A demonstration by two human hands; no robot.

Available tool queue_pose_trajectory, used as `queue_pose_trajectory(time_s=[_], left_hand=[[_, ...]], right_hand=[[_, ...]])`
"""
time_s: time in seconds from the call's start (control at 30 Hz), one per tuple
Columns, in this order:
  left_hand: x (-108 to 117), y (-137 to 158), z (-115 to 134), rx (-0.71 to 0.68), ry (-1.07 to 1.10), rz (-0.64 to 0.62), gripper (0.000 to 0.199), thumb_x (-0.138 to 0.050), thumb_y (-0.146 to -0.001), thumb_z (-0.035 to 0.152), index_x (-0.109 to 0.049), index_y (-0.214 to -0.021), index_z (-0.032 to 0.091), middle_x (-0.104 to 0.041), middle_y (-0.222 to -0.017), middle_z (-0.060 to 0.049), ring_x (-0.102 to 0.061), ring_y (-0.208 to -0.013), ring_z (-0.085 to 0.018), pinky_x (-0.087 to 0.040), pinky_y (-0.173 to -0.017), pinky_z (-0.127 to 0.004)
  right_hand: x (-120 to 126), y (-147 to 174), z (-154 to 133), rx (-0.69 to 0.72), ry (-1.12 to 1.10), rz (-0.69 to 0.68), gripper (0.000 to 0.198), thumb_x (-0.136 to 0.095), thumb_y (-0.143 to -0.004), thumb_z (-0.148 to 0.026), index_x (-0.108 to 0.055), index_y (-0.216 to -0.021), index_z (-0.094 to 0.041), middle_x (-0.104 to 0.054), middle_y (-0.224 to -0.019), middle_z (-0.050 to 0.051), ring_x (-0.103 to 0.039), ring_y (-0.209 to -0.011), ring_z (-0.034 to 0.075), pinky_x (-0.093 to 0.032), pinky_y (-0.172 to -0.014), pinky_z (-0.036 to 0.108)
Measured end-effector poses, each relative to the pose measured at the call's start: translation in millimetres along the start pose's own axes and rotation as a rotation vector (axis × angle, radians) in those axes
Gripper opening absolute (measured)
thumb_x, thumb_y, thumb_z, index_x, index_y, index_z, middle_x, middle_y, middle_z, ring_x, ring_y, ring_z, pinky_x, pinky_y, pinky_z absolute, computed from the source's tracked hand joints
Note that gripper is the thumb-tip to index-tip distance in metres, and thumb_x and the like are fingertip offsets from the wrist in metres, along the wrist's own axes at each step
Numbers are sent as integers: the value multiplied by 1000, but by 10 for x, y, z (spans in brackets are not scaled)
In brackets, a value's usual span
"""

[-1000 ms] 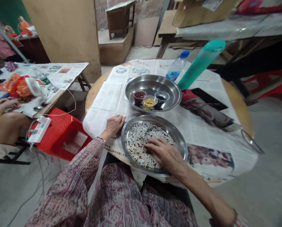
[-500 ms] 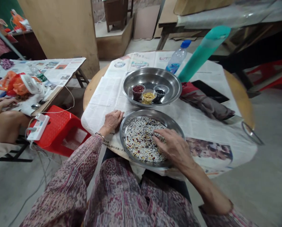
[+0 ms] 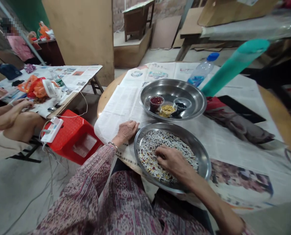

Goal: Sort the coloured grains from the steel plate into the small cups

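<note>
A round steel tray (image 3: 205,160) holds white rice mixed with red, yellow and black beans (image 3: 152,140). My right hand (image 3: 173,160) is over this mix, fingers curled down and pressed together; whatever they pinch is hidden. My left hand (image 3: 127,131) rests on the newspaper (image 3: 116,104) by the tray's left rim, fingers folded in and nothing visible in them. Behind the tray, a steel basin (image 3: 145,88) carries three clear cups: one of red beans (image 3: 156,101), one of yellow beans (image 3: 167,110) and one of black beans (image 3: 181,106).
Beyond the basin stand a plastic bottle (image 3: 204,69) and a long green object (image 3: 235,67). To the right lie a folded umbrella (image 3: 238,122) and a dark flat object (image 3: 243,107). A red stool (image 3: 72,137) bears a power strip (image 3: 52,129). Other people sit around the left table (image 3: 86,73).
My view has swung left, so everything appears shifted rightward and lower. Over the grain, my right hand has shifted toward the tray's left, and its fingers have curled in. My left hand stays beside the tray.
</note>
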State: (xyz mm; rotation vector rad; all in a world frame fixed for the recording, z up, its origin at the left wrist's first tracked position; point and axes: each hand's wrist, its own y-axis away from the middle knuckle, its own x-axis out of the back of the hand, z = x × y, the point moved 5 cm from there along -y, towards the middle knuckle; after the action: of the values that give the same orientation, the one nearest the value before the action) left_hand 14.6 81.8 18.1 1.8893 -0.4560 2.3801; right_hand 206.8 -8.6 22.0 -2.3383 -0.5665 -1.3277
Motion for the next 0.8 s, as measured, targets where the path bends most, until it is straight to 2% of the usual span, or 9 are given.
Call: queue_pose_trajectory(time_s=[0.23, 0.37, 0.43, 0.53, 0.6, 0.67, 0.8], left_hand=[[-23, 14, -2, 6, 5, -5, 36, -41, -107, 37, -66, -89, 19, -73, -95, -8, -68, -89, -18, -47, -76, -29], [-22, 27, -7, 6, 14, -1, 35, -42, -107, 36, -66, -88, 19, -73, -95, -7, -68, -90, -18, -47, -77, -28], [-11, 36, -6, 4, 27, 4, 35, -42, -107, 36, -64, -86, 19, -72, -94, -7, -68, -89, -18, -47, -78, -28], [33, 38, -6, -4, 83, 27, 33, -43, -106, 32, -62, -82, 19, -71, -91, -7, -67, -87, -17, -47, -81, -27], [92, 24, -35, 15, 144, 55, 32, -45, -105, 29, -60, -79, 19, -70, -87, -5, -66, -84, -16, -47, -81, -26], [186, 13, -103, 60, 220, 100, 32, -45, -104, 26, -58, -76, 20, -69, -82, -3, -65, -80, -14, -47, -79, -25], [476, 134, -342, 233, 374, 287, 24, -49, -101, 25, -58, -79, 19, -68, -84, -2, -63, -80, -14, -49, -80, -25]], right_hand=[[130, 371, 10, 92, -53, 16, 19, -47, -87, -18, -63, -80, -25, -67, -80, 2, -64, -70, 17, -50, -65, 31], [212, 524, 25, 210, 79, 147, 19, -50, -90, -23, -69, -91, -27, -73, -97, 5, -67, -93, 23, -54, -83, 38], [267, 564, 56, 207, 142, 228, 19, -51, -93, -28, -70, -94, -26, -73, -105, 7, -66, -102, 27, -52, -90, 43], [328, 603, 135, 145, 156, 273, 21, -49, -96, -33, -68, -90, -25, -73, -93, 6, -68, -89, 25, -53, -83, 42], [354, 637, 190, 125, 134, 286, 22, -48, -97, -34, -67, -91, -25, -72, -85, 4, -68, -79, 23, -53, -76, 39], [374, 679, 246, 119, 115, 318, 21, -48, -98, -33, -68, -95, -26, -73, -85, 4, -68, -78, 22, -52, -73, 37], [388, 757, 355, 100, 104, 404, 21, -49, -97, -31, -68, -100, -26, -74, -90, 5, -69, -85, 24, -53, -82, 41]])
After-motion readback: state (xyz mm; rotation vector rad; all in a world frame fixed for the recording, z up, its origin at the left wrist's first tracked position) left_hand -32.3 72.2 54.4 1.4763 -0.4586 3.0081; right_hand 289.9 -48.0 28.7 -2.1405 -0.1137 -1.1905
